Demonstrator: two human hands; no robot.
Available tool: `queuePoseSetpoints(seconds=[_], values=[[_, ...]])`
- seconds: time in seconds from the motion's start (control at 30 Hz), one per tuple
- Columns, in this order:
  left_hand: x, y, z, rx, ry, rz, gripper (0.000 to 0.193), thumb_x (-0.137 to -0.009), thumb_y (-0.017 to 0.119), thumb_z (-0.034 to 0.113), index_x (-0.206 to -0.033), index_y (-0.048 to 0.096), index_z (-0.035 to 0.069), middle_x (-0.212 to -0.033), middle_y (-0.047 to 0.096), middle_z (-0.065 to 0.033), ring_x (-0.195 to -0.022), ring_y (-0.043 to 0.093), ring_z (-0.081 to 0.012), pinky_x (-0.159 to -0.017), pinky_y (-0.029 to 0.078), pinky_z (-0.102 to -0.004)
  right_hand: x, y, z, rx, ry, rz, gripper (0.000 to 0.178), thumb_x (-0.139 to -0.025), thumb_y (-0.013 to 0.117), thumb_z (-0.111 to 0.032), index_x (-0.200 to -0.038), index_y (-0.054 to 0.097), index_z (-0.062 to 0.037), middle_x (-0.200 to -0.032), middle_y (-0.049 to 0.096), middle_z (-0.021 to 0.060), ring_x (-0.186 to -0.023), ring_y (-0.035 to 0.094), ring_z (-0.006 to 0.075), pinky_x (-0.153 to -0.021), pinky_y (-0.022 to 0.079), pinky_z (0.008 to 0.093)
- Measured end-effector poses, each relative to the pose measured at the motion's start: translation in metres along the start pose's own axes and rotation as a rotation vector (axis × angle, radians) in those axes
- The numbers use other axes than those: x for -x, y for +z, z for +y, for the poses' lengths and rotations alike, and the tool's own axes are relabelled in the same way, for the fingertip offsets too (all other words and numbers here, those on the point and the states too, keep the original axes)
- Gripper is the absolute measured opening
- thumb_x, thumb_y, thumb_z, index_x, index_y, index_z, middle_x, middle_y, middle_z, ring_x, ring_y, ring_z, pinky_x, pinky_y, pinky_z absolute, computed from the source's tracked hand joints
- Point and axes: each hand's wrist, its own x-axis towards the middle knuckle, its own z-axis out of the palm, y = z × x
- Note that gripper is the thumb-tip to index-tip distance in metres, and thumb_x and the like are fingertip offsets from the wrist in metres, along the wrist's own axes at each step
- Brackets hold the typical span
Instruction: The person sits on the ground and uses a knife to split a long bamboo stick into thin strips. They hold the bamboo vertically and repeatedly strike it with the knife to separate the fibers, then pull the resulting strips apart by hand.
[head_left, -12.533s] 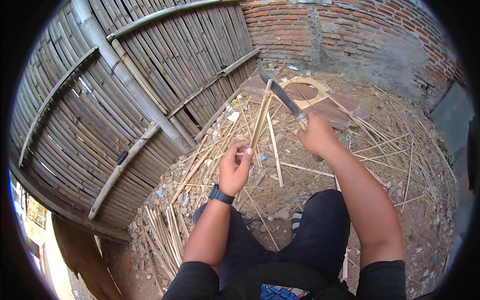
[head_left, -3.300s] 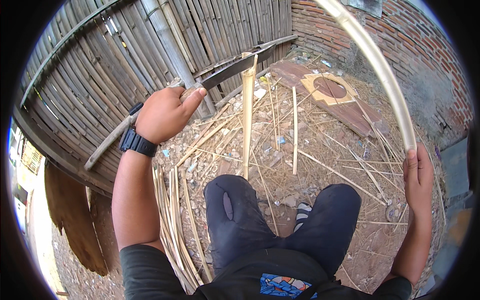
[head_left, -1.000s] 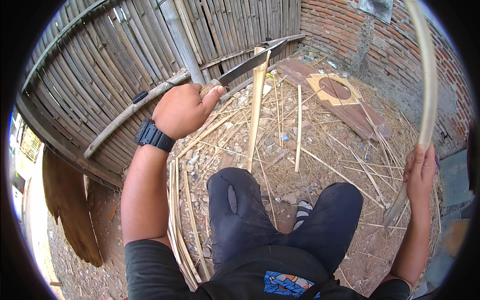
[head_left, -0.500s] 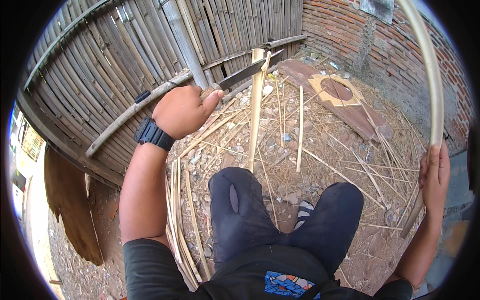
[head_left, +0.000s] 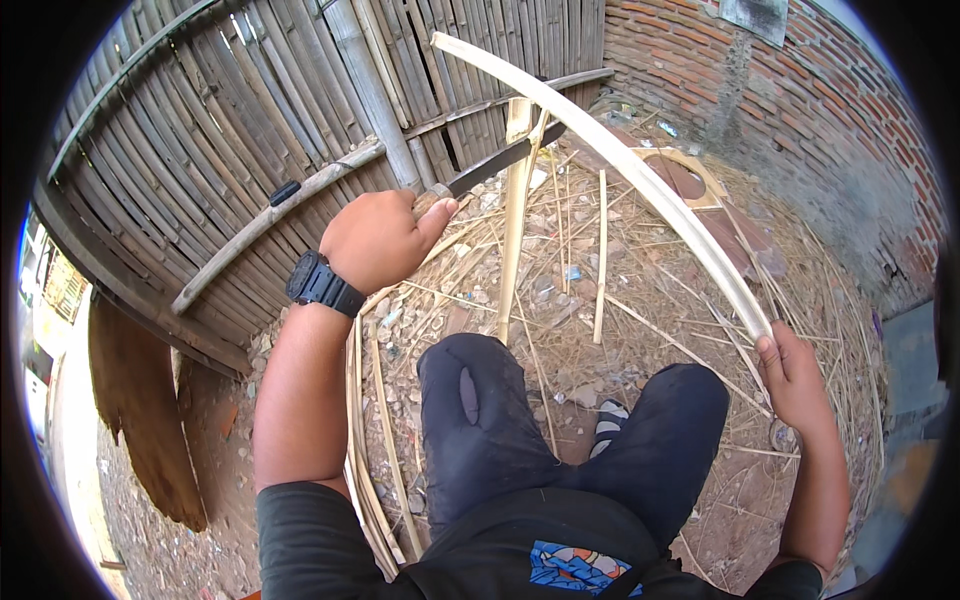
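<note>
My left hand (head_left: 385,240), with a black watch on its wrist, grips the wooden handle of a machete (head_left: 492,168). The blade crosses the upper part of a split bamboo piece (head_left: 514,215) that stands upright beyond my left knee. Near its top a narrow sliver parts from the piece, and the blade sits in that split, its tip poking out on the right. My right hand (head_left: 797,378) is closed round the lower end of a long pale bamboo strip (head_left: 645,170). This strip slants up and left, passing just above the blade's tip; whether they touch I cannot tell.
Loose bamboo strips (head_left: 600,270) litter the stony ground, with a bundle (head_left: 365,470) beside my left thigh. A dark board (head_left: 745,240) with a holed yellow panel (head_left: 712,190) lies far right. A bamboo fence (head_left: 250,110) and brick wall (head_left: 690,50) enclose the spot.
My right hand has swung the long strip from upright at the far right to slanting left over the machete. The left hand and machete handle have shifted slightly right and down.
</note>
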Motion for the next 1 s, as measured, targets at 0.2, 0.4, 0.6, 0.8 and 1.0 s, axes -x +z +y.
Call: queuePoseSetpoints(seconds=[0.2, 0.4, 0.6, 0.8, 1.0], values=[[-0.001, 0.002, 0.0, 0.004, -0.01, 0.0, 0.069, -0.097, 0.049, 0.058, -0.079, 0.068, -0.006, -0.072, 0.065, -0.0273, -0.074, 0.066, -0.0443, -0.071, 0.053, -0.0515, -0.004, -0.037, -0.008, -0.439, -0.051, 0.429, 0.03, -0.11, 0.043, -0.033, -0.104, 0.053, -0.0054, -0.064, 0.041, -0.005, -0.05, 0.039, 0.0034, -0.045, 0.032, 0.0212], [0.001, 0.008, -0.002, 0.021, -0.002, 0.047, 0.065, -0.097, 0.054, 0.055, -0.076, 0.066, -0.005, -0.067, 0.061, -0.027, -0.068, 0.063, -0.0435, -0.067, 0.05, -0.0509, -0.012, -0.001, 0.005, -0.366, -0.04, 0.332, 0.024, -0.109, 0.046, -0.028, -0.108, 0.05, -0.0047, -0.063, 0.049, 0.0019, -0.048, 0.047, 0.0088, -0.044, 0.037, 0.026], [0.002, 0.013, 0.007, 0.001, -0.023, -0.004, 0.066, -0.097, 0.05, 0.056, -0.079, 0.067, -0.005, -0.072, 0.065, -0.0272, -0.075, 0.066, -0.0438, -0.071, 0.052, -0.0517, 0.003, 0.034, 0.014, 0.073, 0.007, -0.066, 0.026, -0.106, 0.052, -0.025, -0.097, 0.049, -0.0015, -0.063, 0.052, 0.0175, -0.055, 0.055, 0.0277, -0.056, 0.043, 0.0419], [-0.005, 0.031, 0.002, 0.065, -0.032, 0.083, 0.065, -0.097, 0.053, 0.057, -0.078, 0.067, -0.004, -0.07, 0.064, -0.0268, -0.073, 0.066, -0.0438, -0.069, 0.052, -0.0515, 0.007, 0.021, 0.012, -0.094, 0.009, -0.054, 0.032, -0.107, 0.05, -0.028, -0.089, 0.052, -0.0023, -0.059, 0.052, 0.0081, -0.052, 0.052, 0.0173, -0.052, 0.041, 0.035], [-0.006, 0.015, 0.013, 0.247, -0.059, 0.242, 0.069, -0.097, 0.054, 0.062, -0.078, 0.067, -0.002, -0.064, 0.063, -0.0211, -0.064, 0.064, -0.0374, -0.062, 0.05, -0.0452, 0.017, -0.004, 0.009, -0.086, -0.024, 0.09, 0.037, -0.108, 0.047, -0.033, -0.091, 0.056, -0.002, -0.058, 0.048, 0.002, -0.052, 0.047, 0.01, -0.05, 0.037, 0.0289]])
